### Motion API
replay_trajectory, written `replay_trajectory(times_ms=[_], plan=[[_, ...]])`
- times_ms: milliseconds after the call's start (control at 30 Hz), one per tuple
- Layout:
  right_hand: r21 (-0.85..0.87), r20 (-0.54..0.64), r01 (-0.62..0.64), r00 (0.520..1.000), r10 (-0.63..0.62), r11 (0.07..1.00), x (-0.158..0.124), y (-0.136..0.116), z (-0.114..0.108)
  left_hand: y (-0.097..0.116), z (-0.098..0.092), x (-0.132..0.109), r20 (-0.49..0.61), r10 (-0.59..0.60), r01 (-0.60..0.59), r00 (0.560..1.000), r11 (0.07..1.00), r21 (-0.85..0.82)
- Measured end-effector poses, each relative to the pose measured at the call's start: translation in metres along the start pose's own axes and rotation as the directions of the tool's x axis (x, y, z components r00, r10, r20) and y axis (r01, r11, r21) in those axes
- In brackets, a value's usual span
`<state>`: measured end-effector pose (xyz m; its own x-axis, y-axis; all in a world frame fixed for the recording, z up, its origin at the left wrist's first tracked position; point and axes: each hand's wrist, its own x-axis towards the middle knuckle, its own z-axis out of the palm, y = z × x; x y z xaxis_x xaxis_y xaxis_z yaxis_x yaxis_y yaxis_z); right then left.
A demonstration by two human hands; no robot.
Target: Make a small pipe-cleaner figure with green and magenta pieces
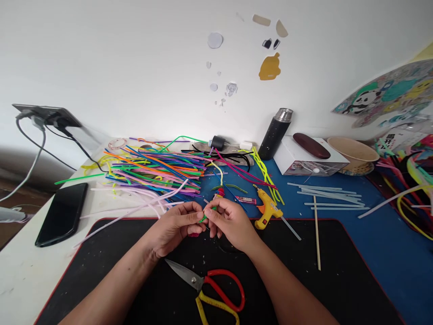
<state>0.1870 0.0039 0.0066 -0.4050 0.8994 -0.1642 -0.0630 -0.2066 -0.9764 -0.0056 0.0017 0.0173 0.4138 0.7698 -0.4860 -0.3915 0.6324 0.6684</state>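
Observation:
Both hands meet above the black mat, fingertips pinched around a small piece of green pipe cleaner. My left hand grips it from the left. From the right, my right hand closes on the same piece, its fingers partly hiding it. Just below the hands lie scissors with one red and one yellow handle, blades pointing up-left. A yellow glue gun with a glue stick in its back rests right of my right hand. Something small and red shows just beyond the fingers.
Many coloured pipe cleaners are heaped at the back left. A black phone lies at the left. Clear glue sticks and a wooden stick are at the right. Behind stand a black thermos, a white box and a bowl.

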Motion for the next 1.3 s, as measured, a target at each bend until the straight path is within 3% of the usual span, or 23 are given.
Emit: replay_trajectory(times_ms=[467,833,1133,1300], plan=[[0.065,-0.010,-0.019,1.000,0.019,0.998,0.000,-0.003,-0.002,-0.003,0.000,0.003,-0.071,0.066,-0.065,0.995,0.998,0.018],[0.102,-0.042,-0.024,0.999,0.028,0.995,0.003,0.007,-0.002,0.000,0.005,0.000,-0.095,0.222,-0.211,0.970,0.970,0.118],[-0.172,-0.106,0.069,0.990,-0.088,0.983,0.000,0.006,0.000,0.000,0.002,0.002,-0.089,0.196,-0.173,0.977,0.961,0.214],[-0.493,-0.114,0.182,0.956,-0.271,0.851,-0.003,0.006,-0.001,-0.002,-0.001,0.004,-0.108,0.194,-0.165,0.975,0.959,0.228]])
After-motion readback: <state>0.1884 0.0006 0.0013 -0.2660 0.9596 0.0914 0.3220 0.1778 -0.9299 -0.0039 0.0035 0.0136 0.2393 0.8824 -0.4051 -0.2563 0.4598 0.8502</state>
